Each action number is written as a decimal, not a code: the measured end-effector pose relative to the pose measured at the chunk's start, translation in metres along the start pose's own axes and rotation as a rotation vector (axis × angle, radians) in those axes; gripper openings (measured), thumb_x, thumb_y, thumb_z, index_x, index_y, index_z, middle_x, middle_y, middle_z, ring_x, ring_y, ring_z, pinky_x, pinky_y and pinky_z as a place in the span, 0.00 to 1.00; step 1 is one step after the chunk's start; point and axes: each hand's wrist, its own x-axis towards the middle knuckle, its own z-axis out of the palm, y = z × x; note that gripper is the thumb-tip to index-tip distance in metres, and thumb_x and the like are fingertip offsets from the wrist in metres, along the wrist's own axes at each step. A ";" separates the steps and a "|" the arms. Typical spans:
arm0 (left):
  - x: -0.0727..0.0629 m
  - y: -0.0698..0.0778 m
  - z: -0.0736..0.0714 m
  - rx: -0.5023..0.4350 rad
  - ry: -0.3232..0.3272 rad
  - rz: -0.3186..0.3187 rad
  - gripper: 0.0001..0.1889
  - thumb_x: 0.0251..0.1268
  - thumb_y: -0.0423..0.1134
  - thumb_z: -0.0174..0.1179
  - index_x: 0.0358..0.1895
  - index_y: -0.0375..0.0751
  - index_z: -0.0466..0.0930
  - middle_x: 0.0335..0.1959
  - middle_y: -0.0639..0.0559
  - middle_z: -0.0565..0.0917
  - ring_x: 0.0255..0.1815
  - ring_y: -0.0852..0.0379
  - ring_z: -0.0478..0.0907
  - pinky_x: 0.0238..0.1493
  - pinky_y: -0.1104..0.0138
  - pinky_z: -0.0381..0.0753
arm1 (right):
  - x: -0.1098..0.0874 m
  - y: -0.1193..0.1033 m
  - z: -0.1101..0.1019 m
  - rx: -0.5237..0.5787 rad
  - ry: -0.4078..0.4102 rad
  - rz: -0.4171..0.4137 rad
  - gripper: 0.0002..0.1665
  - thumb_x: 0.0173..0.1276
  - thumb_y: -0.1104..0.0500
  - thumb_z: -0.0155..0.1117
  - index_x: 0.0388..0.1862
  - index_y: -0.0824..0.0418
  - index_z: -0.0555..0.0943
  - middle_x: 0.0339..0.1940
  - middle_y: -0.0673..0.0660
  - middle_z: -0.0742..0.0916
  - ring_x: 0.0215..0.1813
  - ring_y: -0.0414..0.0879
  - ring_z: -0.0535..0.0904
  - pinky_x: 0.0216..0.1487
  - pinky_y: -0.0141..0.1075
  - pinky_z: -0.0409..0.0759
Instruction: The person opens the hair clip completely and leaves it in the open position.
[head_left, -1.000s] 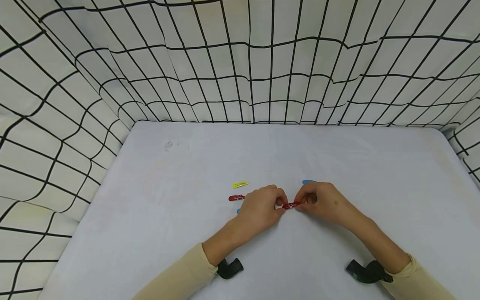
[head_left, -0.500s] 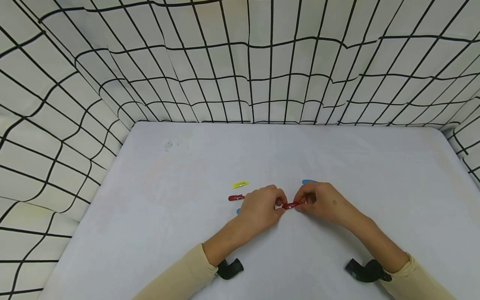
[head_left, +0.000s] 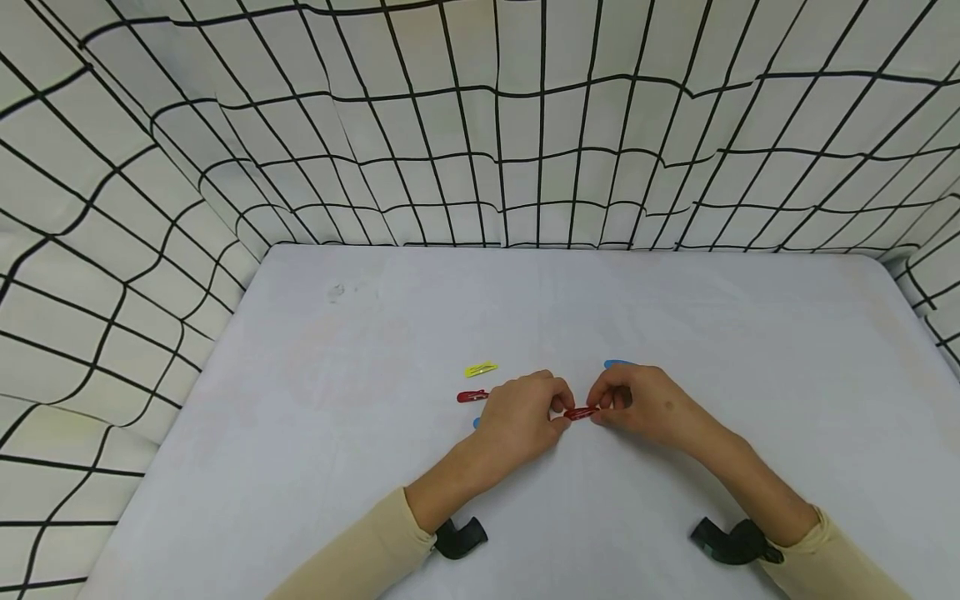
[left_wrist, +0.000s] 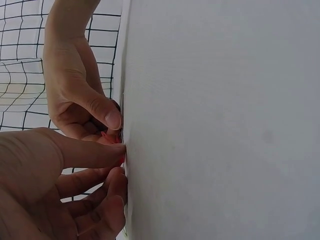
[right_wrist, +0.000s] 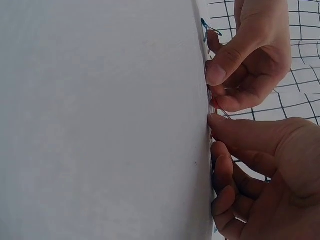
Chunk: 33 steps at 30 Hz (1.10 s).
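Note:
A red snap hair clip spans the gap between both hands, low over the white table. My left hand pinches its left end between thumb and fingers. At the other end, the thumb and fingertips of my right hand grip it. In the left wrist view the red clip shows only in part, mostly covered by fingers. The right wrist view catches a thin red part of the clip standing out between the hands.
Left of the hands lie a yellow hair clip and another red hair clip. A blue clip peeks out beside the left hand, and another blue clip behind the right. Black-gridded white cloth walls the table's far side.
Both hands stay in place with the red hair clip. The clip looks slightly flatter and narrower now than in the earlier frames.

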 end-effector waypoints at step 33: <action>0.010 0.001 -0.011 -0.114 0.070 0.004 0.04 0.70 0.38 0.67 0.42 0.52 0.89 0.30 0.62 0.85 0.30 0.67 0.77 0.31 0.74 0.75 | 0.000 0.008 -0.027 -0.053 0.220 0.092 0.05 0.70 0.61 0.72 0.42 0.51 0.89 0.39 0.47 0.88 0.43 0.40 0.80 0.44 0.29 0.77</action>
